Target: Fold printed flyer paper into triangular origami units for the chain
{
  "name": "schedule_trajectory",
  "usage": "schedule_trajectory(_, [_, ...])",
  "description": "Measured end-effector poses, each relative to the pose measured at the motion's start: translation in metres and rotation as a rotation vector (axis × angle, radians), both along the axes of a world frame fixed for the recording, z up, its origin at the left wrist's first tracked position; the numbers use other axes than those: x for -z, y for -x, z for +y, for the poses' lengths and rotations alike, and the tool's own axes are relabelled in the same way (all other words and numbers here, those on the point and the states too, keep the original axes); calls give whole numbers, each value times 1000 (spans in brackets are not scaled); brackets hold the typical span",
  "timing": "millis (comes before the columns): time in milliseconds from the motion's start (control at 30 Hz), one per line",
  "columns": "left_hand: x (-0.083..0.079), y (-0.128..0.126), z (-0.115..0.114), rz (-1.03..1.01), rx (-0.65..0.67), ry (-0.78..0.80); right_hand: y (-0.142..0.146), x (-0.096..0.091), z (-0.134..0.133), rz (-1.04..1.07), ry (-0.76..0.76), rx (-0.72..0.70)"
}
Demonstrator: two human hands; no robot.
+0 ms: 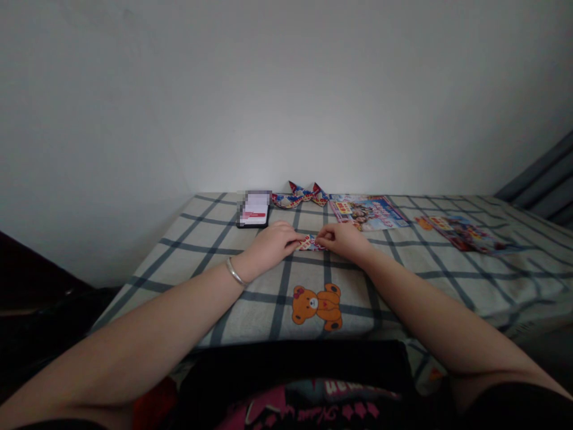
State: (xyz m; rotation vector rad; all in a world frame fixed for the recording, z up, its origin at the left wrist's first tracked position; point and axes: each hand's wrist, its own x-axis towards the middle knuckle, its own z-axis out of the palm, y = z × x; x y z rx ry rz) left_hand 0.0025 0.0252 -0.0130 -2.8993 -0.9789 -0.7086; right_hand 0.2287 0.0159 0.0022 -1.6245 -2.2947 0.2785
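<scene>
A small folded piece of printed glossy paper [308, 243], red, white and blue, lies on the checked cloth between my hands. My left hand [273, 243] pinches its left end with thumb and fingers. At its right end, my right hand [344, 240] has its fingers closed on the paper too. Just beyond them, several folded pointed shapes of similar printed paper [301, 197] stand near the wall. Two flat printed leaflets rest to the right, one nearer [369, 213] and another farther right [470, 233].
A phone [254, 210] with a lit screen lies behind my left hand. The checked cloth [250, 307] with a printed teddy bear [317, 306] covers the surface. A white wall [286, 95] borders the far edge, and a dark grey curtain-like fabric [541, 170] hangs at right.
</scene>
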Motion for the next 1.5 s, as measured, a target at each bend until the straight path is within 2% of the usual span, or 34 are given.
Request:
schedule_trajectory(167, [-1,-2,-2,38,13,-27,-2,5,2,102,15,-20])
schedule_trajectory(367, [3,-3,-3,-2,-42,-18,-1,10,3,156,21,-26])
schedule_trajectory(600, [2,-6,-5,7,-60,-22,4,8,6,75,-23,13])
schedule_trajectory(867, [0,-9,-4,123,-32,-76,4,12,9,66,-13,28])
schedule_trajectory(1033, [4,-10,-4,112,-74,-71,6,12,8,18,-20,23])
schedule_trajectory(1133, [7,-9,-3,112,-91,-72,5,12,7,0,-73,7])
schedule_trajectory(1267, [9,-8,-1,75,-112,-158,4,12,6,-13,-127,-64])
schedule_trajectory(1367, [6,-9,-2,64,-53,-174,3,10,5,-46,-164,-93])
schedule_trajectory(1500, [-1,-9,-5,103,128,-80,3,10,6,-75,-178,-104])
